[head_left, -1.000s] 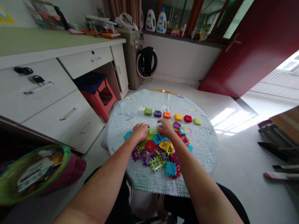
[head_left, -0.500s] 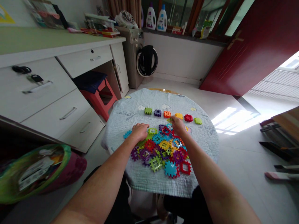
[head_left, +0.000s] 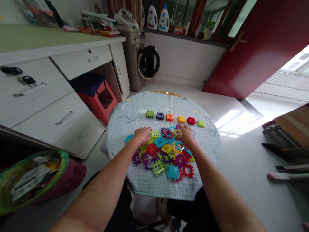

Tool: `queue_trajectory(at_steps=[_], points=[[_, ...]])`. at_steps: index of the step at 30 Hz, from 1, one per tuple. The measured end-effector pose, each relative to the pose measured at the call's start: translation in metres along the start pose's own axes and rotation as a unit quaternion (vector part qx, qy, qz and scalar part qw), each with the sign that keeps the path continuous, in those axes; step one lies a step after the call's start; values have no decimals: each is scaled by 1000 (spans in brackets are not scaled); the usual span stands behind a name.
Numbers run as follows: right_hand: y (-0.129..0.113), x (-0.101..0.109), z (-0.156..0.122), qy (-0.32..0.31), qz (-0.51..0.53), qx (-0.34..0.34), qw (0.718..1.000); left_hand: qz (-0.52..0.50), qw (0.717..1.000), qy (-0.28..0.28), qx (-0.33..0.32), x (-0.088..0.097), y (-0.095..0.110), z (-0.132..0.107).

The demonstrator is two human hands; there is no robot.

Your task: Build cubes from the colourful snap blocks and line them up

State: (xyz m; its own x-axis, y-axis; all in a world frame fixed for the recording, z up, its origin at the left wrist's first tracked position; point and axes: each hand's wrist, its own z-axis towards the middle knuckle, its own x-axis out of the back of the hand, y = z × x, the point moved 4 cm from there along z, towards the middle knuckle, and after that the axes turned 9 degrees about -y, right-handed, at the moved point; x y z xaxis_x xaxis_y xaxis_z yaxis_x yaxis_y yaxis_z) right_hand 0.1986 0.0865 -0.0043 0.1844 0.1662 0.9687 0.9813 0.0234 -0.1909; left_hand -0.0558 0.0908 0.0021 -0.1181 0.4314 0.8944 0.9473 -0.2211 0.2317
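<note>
A heap of plastic interlocking tiles (head_left: 166,148) with toothed edges, in red, purple, yellow, blue and lime green, covers the middle of a round table. My left hand (head_left: 143,135) is at the heap's far left, its fingers closed at the edge of a lime-green window tile (head_left: 154,134); the thumb is partly hidden. At the far right of the heap, my right hand (head_left: 187,135) grips another lime-green window tile (head_left: 178,133), tilted, between thumb and fingers. Beyond both hands runs a row of small toothed blocks, among them an orange one (head_left: 169,117) and a red one (head_left: 191,120).
A pale cloth (head_left: 120,129) covers the round table. To the left stand a white drawer desk (head_left: 60,112), a red stool (head_left: 100,100) and a filled bin (head_left: 65,170). Behind is a washing machine (head_left: 134,58) with its door open; a red door (head_left: 251,48) is at right.
My right hand has drawn back from near the row towards the heap, bringing the lime-green window tile with it. My left hand stays nearly still. The view has shifted slightly.
</note>
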Motion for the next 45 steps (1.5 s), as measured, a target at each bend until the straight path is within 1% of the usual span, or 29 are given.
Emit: queue_trajectory(at_steps=[4,7,9,11,13,14,16,19,20,22,25,28,32,39,45], points=[[-6,-6,-3,-4,-11,-17,1000,-7,1000,-1,2,6,-2,-1],[-9,-12,-2,4,3,-40,999,-18,1000,0,2,9,-5,-2],[-7,-11,-1,23,21,-61,998,-25,1000,-3,8,11,-7,-3],[-7,-6,0,56,45,-77,994,-30,999,-7,13,13,-9,-4],[-12,2,1,83,78,-60,992,-36,999,-9,16,15,-9,-5],[-19,5,2,83,98,-33,991,-40,999,-8,18,17,-9,-6],[-39,7,4,52,131,51,989,-49,999,-5,24,19,-9,-6],[-79,3,9,-34,127,172,976,-61,998,2,35,21,-11,-6],[-91,0,11,-59,112,197,972,-63,997,4,37,21,-12,-6],[-109,-5,18,-100,72,223,967,-66,997,7,40,20,-15,-5],[-123,-12,30,-146,14,232,962,-73,996,13,42,20,-19,-4],[-126,-16,37,-193,-40,226,954,-82,996,16,41,21,-21,-4],[-129,-17,36,-240,-87,232,939,-85,996,19,36,23,-19,-4],[-137,-13,36,-231,-89,217,944,-90,995,26,31,20,-21,-2],[-143,-14,40,-229,-114,218,942,-101,994,29,29,20,-22,-2]])
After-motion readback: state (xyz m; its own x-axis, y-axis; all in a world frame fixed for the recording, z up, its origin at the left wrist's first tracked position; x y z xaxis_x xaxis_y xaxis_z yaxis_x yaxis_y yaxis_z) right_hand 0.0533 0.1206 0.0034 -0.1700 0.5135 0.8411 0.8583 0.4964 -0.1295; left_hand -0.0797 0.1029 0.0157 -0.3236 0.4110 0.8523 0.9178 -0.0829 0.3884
